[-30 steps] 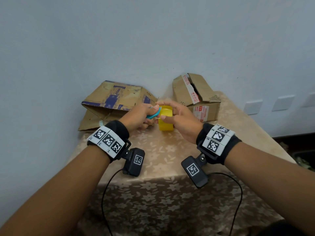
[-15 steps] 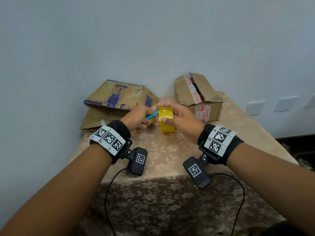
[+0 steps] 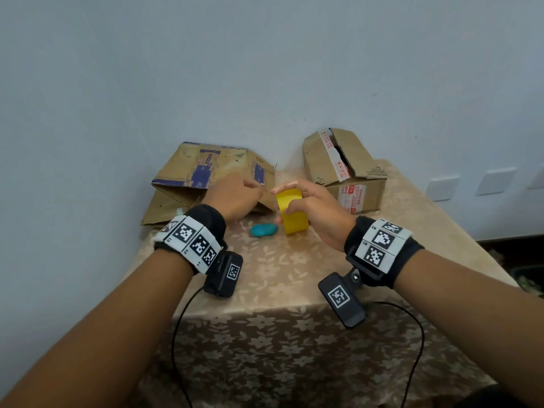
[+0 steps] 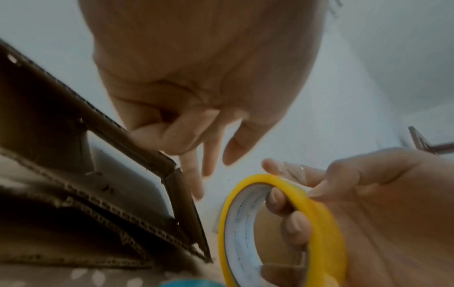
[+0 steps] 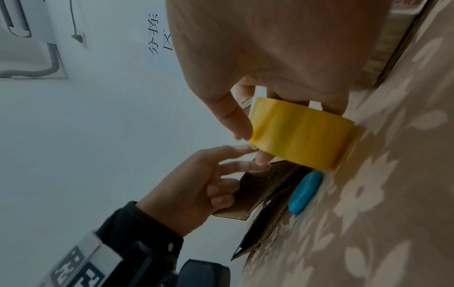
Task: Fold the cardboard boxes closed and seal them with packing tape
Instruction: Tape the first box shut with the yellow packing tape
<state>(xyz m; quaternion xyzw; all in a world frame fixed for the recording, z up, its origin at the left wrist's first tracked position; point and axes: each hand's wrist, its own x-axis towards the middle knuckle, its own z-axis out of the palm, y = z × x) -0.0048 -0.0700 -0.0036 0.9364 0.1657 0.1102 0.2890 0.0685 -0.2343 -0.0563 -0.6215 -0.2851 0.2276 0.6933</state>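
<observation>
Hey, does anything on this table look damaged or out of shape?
Yes. The left cardboard box at the wall is collapsed and skewed, flaps splayed, edges ragged. The right cardboard box has torn old tape and open flaps. The yellow tape roll looks intact.

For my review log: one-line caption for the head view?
Right hand grips the yellow tape roll while left hand reaches to the flattened box; blue cutter lies on the table.

bare cloth [image 3: 279, 275] in front, boxes [image 3: 212, 175] block the back
</observation>
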